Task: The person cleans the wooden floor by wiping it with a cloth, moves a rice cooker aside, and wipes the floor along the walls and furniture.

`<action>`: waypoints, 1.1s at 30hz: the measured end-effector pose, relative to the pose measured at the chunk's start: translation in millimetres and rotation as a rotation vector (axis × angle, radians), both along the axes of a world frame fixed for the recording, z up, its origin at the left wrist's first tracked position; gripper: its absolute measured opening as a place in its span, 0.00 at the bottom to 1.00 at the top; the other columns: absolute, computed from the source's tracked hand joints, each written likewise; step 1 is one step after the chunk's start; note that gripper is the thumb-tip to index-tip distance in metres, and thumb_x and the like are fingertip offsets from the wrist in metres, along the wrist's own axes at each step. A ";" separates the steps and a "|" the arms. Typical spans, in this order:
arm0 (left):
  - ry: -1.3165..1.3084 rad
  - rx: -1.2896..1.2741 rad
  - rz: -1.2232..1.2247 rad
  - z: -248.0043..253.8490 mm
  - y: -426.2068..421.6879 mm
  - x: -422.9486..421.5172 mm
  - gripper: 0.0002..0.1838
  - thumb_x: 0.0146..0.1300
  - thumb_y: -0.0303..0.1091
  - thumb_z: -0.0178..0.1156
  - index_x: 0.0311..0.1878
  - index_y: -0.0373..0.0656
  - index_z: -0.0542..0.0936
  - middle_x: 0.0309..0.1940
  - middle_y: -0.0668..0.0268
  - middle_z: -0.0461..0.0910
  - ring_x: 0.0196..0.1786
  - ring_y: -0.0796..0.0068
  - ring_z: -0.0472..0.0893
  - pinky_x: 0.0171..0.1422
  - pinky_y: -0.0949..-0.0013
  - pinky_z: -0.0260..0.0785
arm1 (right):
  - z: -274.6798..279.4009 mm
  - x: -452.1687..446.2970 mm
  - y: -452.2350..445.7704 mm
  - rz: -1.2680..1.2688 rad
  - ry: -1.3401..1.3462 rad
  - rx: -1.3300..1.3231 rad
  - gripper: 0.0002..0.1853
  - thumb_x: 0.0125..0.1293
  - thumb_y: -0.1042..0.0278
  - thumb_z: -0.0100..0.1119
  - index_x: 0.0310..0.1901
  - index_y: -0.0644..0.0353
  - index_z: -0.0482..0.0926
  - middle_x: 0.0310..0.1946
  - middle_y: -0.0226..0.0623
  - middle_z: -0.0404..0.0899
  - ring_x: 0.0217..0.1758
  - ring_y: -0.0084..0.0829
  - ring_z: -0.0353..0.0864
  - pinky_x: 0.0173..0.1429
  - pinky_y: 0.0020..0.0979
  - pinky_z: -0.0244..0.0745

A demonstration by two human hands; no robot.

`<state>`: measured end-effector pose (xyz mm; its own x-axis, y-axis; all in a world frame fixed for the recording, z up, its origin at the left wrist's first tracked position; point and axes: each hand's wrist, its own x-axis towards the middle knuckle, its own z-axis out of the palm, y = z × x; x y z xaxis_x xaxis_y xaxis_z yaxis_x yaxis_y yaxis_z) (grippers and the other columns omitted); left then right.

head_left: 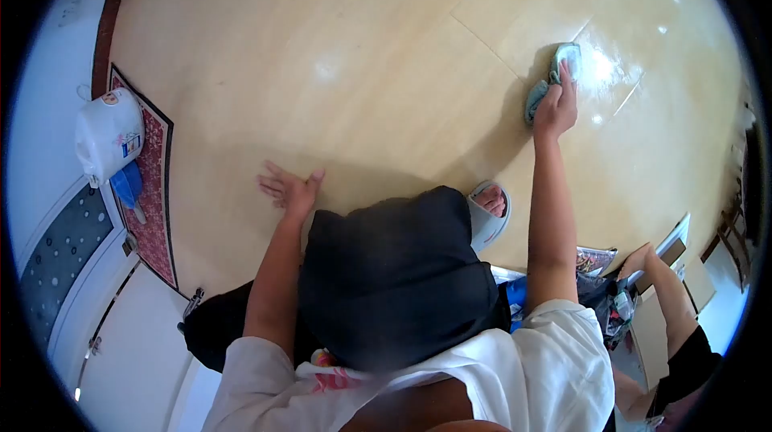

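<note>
My right hand (556,106) reaches far out over the tiled floor and presses on a grey-green cloth (567,58), its fingers closed on the fabric. Part of the cloth bunches out to the left, beneath the palm. Around it the floor (386,94) shines with reflected light. Off to the left, my left hand (289,188) is held out near my knee with the fingers spread and nothing in it. Whether it touches the floor I cannot tell. Between my arms are my dark-clothed knees (394,263), and a sandalled foot (490,205) shows beside them.
A white plastic jug (111,136) and a blue scoop-like item (127,184) are by a red patterned mat (149,215) at left. Behind my right arm, another person's arm (671,295) reaches among cardboard (653,327) and plastic bags (615,303).
</note>
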<state>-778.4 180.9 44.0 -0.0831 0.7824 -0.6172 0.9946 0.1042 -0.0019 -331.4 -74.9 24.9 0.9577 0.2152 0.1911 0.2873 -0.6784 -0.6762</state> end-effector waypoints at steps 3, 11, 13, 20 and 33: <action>0.025 -0.024 -0.005 -6.3 3.5 -4.0 0.79 0.41 0.70 0.72 0.75 0.49 0.21 0.72 0.35 0.12 0.76 0.36 0.16 0.71 0.24 0.31 | -21.7 -11.3 23.0 -0.073 -0.244 -0.220 0.22 0.60 0.74 0.47 0.55 0.58 0.81 0.57 0.43 0.80 0.58 0.42 0.80 0.61 0.39 0.74; 0.061 0.091 -0.135 -29.3 7.5 -18.4 0.80 0.41 0.75 0.68 0.74 0.47 0.19 0.71 0.33 0.12 0.75 0.35 0.15 0.71 0.24 0.32 | -14.9 -134.9 233.7 0.566 -0.465 0.010 0.15 0.58 0.68 0.55 0.47 0.60 0.81 0.37 0.40 0.83 0.49 0.42 0.82 0.52 0.43 0.77; 0.095 0.058 -0.105 -26.0 5.8 -18.7 0.79 0.41 0.76 0.68 0.74 0.47 0.19 0.71 0.33 0.12 0.75 0.36 0.15 0.72 0.25 0.32 | -19.7 -136.1 239.1 0.599 -0.407 0.104 0.15 0.57 0.69 0.56 0.46 0.59 0.82 0.38 0.41 0.83 0.47 0.42 0.82 0.48 0.43 0.78; 0.038 -0.006 -0.057 -12.8 5.1 -9.8 0.78 0.42 0.75 0.67 0.75 0.46 0.20 0.71 0.32 0.12 0.75 0.34 0.14 0.70 0.23 0.32 | 6.3 -72.2 98.9 0.081 0.017 -0.044 0.21 0.64 0.67 0.50 0.59 0.46 0.79 0.50 0.41 0.82 0.43 0.43 0.83 0.41 0.42 0.77; -0.079 0.004 0.021 -0.5 0.5 0.0 0.78 0.42 0.72 0.70 0.75 0.49 0.19 0.71 0.34 0.10 0.74 0.38 0.11 0.69 0.23 0.21 | -12.3 -63.3 152.3 0.021 -0.269 -0.250 0.19 0.58 0.67 0.56 0.53 0.57 0.79 0.44 0.42 0.83 0.46 0.44 0.79 0.48 0.45 0.75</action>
